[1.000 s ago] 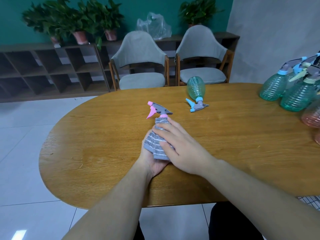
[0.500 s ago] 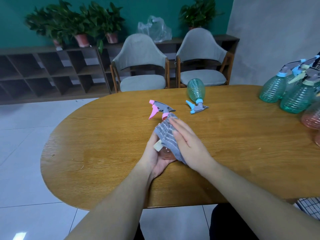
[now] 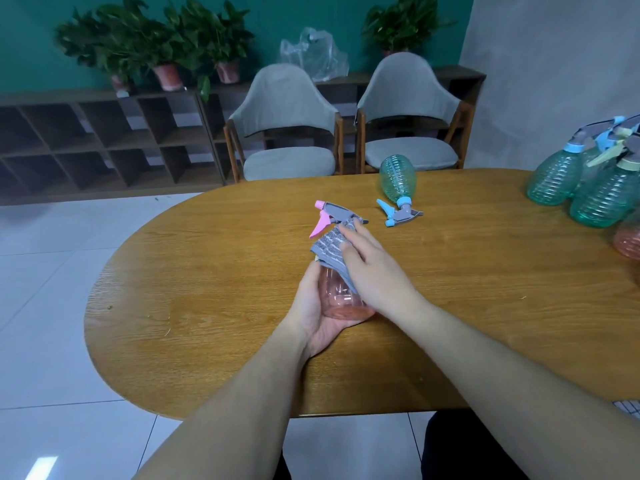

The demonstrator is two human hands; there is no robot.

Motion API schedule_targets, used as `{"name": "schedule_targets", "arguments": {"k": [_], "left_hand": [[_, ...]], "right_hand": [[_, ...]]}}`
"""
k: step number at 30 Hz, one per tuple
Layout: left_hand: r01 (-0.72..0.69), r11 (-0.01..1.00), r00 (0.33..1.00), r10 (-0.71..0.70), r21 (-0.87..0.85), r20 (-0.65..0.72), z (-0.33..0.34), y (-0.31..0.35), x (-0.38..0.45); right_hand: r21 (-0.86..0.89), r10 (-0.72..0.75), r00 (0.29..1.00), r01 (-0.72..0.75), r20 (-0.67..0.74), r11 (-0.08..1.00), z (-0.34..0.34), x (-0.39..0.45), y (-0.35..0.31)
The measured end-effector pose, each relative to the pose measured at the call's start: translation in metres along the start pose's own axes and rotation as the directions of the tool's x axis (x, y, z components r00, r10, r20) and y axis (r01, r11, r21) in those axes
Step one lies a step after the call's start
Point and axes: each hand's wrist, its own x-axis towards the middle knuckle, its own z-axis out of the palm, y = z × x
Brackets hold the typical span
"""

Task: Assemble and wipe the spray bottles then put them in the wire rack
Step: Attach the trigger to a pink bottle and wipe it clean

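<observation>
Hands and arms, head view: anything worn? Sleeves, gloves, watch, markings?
Nothing worn that shows. The left hand and right hand are bare, no gloves, rings or watch. Both forearms are bare to the frame's bottom edge, no sleeve or markings visible.

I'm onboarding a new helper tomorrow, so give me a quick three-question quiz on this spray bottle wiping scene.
1. True or false: the left hand cradles the base of the transparent pink plastic spray bottle.
2. Multiple choice: the right hand presses the grey striped cloth against which part of that bottle? A) its base B) its upper body near the neck C) the pink nozzle tip
3. Fill in: the green ribbed spray bottle with a blue trigger, beyond the hands on the oval wooden table, is lying on its ____.

Key: 1 true; 2 B; 3 side.
</observation>
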Motion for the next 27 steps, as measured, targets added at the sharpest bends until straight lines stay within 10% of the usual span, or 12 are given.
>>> {"name": "schedule_targets", "arguments": {"k": [7,14,27], "left_hand": [[-0.043,0.981,0.999,0.037,-0.189,-0.036,-0.003,-0.001,0.002],[0.026,0.969,0.999,-0.034,-0.245,-0.029,-0.004,0.006,-0.005],[-0.008,0.999,0.999,0.009,0.032,-0.049,0.006,0.002,-0.004]], "right_hand": [[-0.332,-0.408,0.913,0.389,0.014,0.859,0.013,-0.03,0.012],[-0.295,-0.529,0.846,0.521,0.059,0.801,0.009,-0.043,0.037],[0.122,-0.193,0.97,0.212,-0.149,0.97,0.005,-0.021,0.013]]}}
